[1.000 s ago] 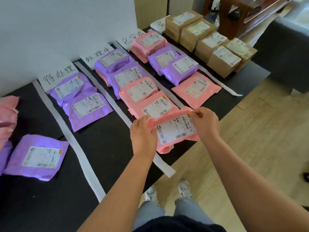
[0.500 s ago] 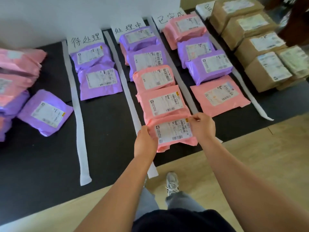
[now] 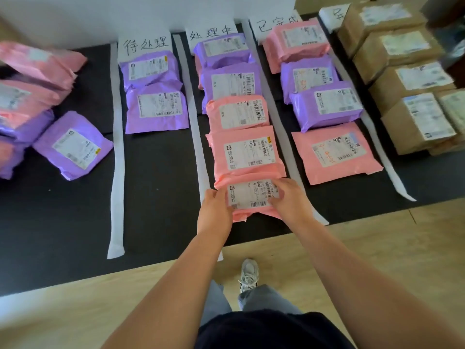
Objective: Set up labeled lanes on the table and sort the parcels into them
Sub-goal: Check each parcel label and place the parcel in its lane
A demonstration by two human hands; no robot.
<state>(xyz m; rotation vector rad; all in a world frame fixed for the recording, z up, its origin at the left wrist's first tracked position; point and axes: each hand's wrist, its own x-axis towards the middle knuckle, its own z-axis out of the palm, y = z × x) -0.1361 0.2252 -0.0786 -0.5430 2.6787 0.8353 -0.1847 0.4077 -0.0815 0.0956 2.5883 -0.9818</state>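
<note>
Our left grip [image 3: 215, 212] has its fingers curled round the left edge of the pink parcel [image 3: 251, 197]. Our right grip [image 3: 289, 201] lies over the right side with fingertips on the label, and we honestly can't tell if that one's pinching or just pressing. The parcel sits on the bench [image 3: 156, 197] right between both grips, touching the next pink bag [image 3: 247, 152] just beyond them. A white paper strip [image 3: 198, 137] runs just left of the left grip.
</note>
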